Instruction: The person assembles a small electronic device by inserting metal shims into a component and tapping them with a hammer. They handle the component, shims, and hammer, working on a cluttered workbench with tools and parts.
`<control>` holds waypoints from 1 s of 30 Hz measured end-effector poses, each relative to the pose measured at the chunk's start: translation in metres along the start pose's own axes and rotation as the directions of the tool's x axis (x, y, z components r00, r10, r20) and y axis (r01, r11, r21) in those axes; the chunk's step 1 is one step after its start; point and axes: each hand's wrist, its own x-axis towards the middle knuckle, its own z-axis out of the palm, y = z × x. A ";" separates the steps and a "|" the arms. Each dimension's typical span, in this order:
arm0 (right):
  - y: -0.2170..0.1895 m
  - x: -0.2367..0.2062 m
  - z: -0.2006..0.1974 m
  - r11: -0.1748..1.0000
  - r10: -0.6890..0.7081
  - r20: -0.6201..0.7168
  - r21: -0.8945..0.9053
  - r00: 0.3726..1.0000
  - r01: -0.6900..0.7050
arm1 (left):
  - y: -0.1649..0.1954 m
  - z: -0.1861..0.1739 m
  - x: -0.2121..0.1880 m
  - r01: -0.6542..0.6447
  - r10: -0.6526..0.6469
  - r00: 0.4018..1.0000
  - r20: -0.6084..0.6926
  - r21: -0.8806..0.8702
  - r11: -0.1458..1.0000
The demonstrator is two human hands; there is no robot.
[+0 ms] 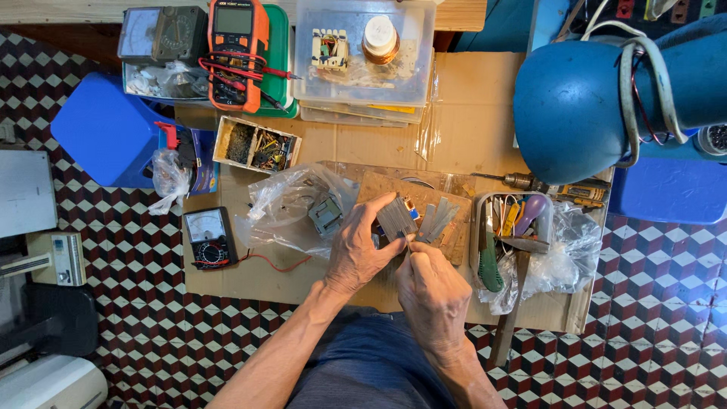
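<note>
My left hand point(356, 254) grips a small transformer core point(397, 216) — a grey block of stacked metal plates — with the thumb and fingers point(381, 203) closed around its sides. The core sits above a wooden board point(447, 198) that lies on a sheet of cardboard point(469, 121) spread over the checkered floor point(113, 326). My right hand point(433, 291) is just below the core, fingers pinched together at its lower edge; they appear to hold a thin plate, though the view is too small to be certain. The two hands touch at the fingertips.

Loose grey metal plates point(438, 220) lie fanned on the board just right of the core. A clear plastic bag point(291, 201) with a small grey part inside lies to the left of my left hand. Further left, a black analogue meter point(210, 236) rests on the cardboard edge with a red lead trailing from it. To the right, a tray of hand tools point(515, 235) — a green handle and a purple handle among them — stands beside the board. An orange multimeter point(236, 53) and a clear plastic box point(363, 53) holding a copper coil sit at the far side. A blue stool point(575, 106) is at upper right.
</note>
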 end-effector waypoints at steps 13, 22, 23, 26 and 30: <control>0.004 0.011 0.007 0.991 0.123 0.121 0.030 0.985 -0.127 | 0.003 -0.011 0.002 -0.053 0.054 0.999 -0.007 0.043 0.998; -0.005 0.010 -0.004 0.993 0.089 0.060 0.067 0.994 -0.093 | 0.006 -0.012 0.006 -0.066 0.070 0.996 -0.057 0.074 0.995; -0.005 0.011 -0.002 0.993 0.089 0.062 0.070 0.994 -0.093 | 0.006 -0.013 0.006 -0.061 0.064 0.997 -0.052 0.073 0.996; -0.003 0.014 0.004 0.990 0.109 0.081 0.078 0.991 -0.115 | 0.007 -0.014 0.005 -0.071 0.076 0.995 -0.068 0.067 0.995; -0.002 0.015 0.008 0.968 0.184 0.099 0.154 0.978 -0.198 | 0.006 -0.016 0.004 -0.089 0.093 0.993 -0.068 0.053 0.995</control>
